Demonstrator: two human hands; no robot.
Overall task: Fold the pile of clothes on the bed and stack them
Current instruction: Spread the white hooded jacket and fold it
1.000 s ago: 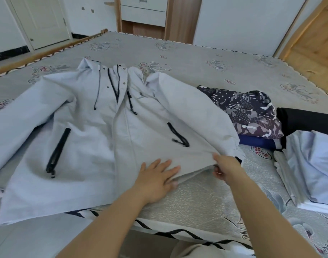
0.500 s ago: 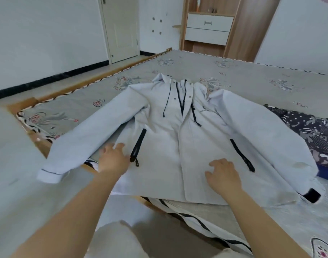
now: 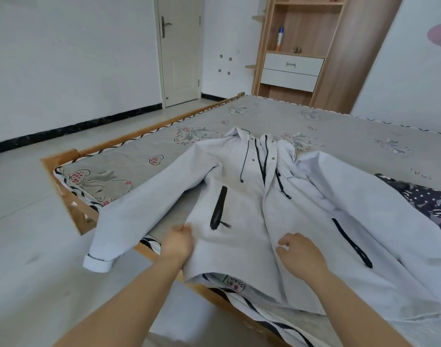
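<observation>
jacket (image 3: 277,221), pale smooth cloth with black zips, lay flat, front up, on the quilted bed (image 3: 364,126). your left hand (image 3: 176,242) pinched its side edge; your right hand (image 3: 302,254) hovered, loosely curled, holding nothing.

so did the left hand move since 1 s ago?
Yes. The left hand went from the jacket's hem, near its middle, leftward to the jacket's left side edge below the black pocket zipper.
</observation>
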